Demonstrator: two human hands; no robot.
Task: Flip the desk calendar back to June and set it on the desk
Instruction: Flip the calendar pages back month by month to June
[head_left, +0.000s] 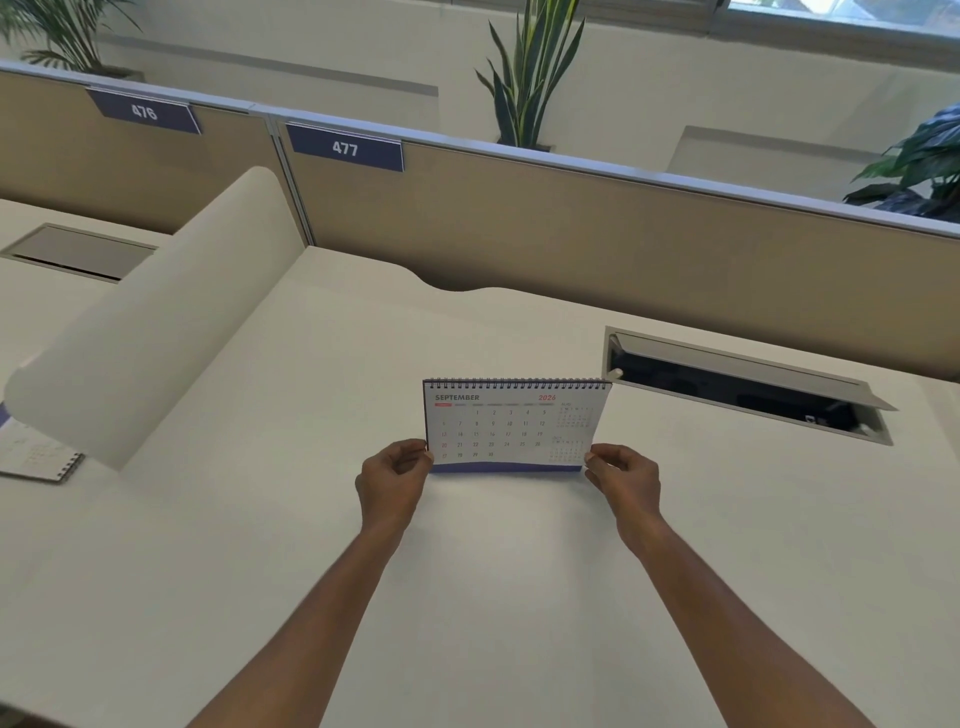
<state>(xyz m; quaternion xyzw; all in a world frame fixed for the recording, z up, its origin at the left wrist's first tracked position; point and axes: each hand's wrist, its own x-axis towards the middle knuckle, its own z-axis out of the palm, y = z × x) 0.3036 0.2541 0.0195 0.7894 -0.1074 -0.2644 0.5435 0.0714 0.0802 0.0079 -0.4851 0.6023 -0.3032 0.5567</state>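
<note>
- Two bare forearms were extended from the near edge of the view over the white desk, one on each side of the work area.
- The left hand was closed in a pinch on the lower left corner of the desk calendar; the thumb and fingertips were pressed together on the card edge, with no wider opening visible.
- The right hand was closed in a matching pinch on the lower right corner, with the remaining fingers curled.
- The calendar was held upright, facing the person, at mid-desk between the two hands. Whether its base was touching the desk or raised just above it could not be determined.
- The spiral binding was located along the top edge, and the page on display was headed SEPTEMBER.
- Progress was judged as early: no page was seen lifted, and June was not on display. The pages for September, August and July remained to be turned back, after which the calendar remained to be stood on the desk and released.
- A open cable hatch was set in the desk just beyond the calendar, to the right.
- A curved white divider stood to the left, with a spiral notebook beside it.
- A tan partition closed off the far edge of the desk.
</note>
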